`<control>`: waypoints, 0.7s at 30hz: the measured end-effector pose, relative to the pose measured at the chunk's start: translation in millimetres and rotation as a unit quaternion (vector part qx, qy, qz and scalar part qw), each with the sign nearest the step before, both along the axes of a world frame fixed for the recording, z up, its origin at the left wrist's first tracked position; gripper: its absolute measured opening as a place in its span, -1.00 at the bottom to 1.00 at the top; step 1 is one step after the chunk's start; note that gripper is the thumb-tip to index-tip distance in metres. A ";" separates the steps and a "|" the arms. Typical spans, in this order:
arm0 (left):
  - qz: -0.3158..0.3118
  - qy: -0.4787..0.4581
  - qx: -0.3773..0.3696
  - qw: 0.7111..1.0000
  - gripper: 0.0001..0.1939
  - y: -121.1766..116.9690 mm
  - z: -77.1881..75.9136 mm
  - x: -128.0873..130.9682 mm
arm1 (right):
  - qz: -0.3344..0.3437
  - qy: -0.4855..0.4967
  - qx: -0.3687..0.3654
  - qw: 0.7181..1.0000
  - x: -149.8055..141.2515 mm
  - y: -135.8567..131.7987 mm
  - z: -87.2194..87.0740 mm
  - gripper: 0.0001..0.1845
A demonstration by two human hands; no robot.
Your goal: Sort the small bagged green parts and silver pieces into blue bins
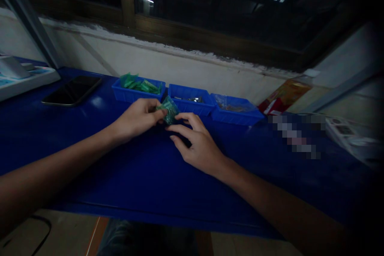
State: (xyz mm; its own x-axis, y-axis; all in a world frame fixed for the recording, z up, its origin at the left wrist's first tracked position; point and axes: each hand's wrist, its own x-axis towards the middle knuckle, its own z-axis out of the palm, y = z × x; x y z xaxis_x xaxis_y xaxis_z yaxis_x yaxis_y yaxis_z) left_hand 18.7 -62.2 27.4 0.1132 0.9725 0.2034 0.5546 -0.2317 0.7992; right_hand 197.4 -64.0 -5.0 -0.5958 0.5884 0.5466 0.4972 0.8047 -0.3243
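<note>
A small green plastic bag (169, 111) is pinched between the thumb and fingers of my left hand (142, 117), above the blue table. What lies inside the bag cannot be made out. My right hand (195, 140) is at the bag's right side, its fingers apart and slightly curved. One fingertip meets or nearly meets the bag's edge. Just behind my left hand stands a blue bin (123, 95) heaped with green plastic bags (141, 85). The middle blue bin (192, 108), beyond the bag, holds small metallic pieces (196, 99).
A third blue bin (237, 117) contains clear plastic and brownish pieces. A phone (73, 90) lies at left, near a white power strip (33, 80). A red and orange packet (285, 96) leans by the wall at right, beside a blurred-out patch. Behind the table (135, 184) runs a window ledge.
</note>
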 end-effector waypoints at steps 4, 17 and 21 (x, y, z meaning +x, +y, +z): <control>0.245 0.226 0.244 0.911 -0.72 5.6 32.1 -38.8 | -0.008 -0.003 -0.034 0.999 1.8 -0.2 -0.4 -0.77; 0.295 0.299 0.146 0.896 -0.73 65.2 22.0 -96.1 | -0.018 -0.031 -0.069 0.997 5.1 1.5 -5.4 -0.80; 0.271 0.275 0.132 0.913 -0.65 59.6 16.8 -90.1 | -0.006 -0.024 -0.066 0.998 7.0 0.6 4.9 -0.84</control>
